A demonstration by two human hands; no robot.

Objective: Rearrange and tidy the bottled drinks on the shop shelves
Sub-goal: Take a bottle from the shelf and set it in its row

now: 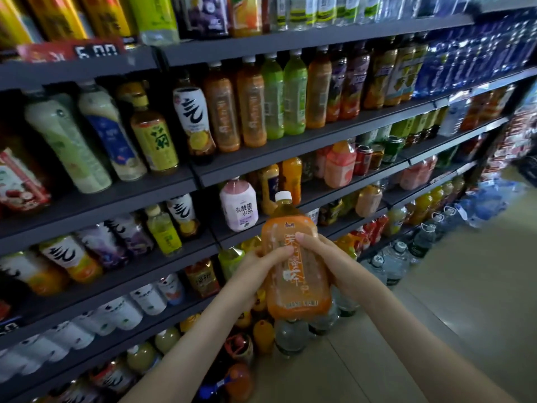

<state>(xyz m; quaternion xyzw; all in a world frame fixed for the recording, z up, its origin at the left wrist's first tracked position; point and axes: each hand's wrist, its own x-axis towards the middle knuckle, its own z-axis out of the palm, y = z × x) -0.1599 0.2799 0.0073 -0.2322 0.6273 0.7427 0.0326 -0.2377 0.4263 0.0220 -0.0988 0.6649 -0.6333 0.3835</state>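
Observation:
A large orange-labelled tea bottle (293, 266) with a white cap is held upright in front of the shelves, at about the level of the third shelf down. My left hand (255, 269) grips its left side with the thumb across the label. My right hand (325, 257) grips its right side, fingers curled round the label. Two matching orange tea bottles (235, 109) stand on the second shelf, next to two green-labelled bottles (283, 94).
Dark metal shelves (261, 158) packed with bottled drinks run from the left to the far right. A pink-labelled bottle (239, 207) stands just behind the held one. Large water bottles (392, 260) stand on the tiled floor (450, 301) along the shelf base.

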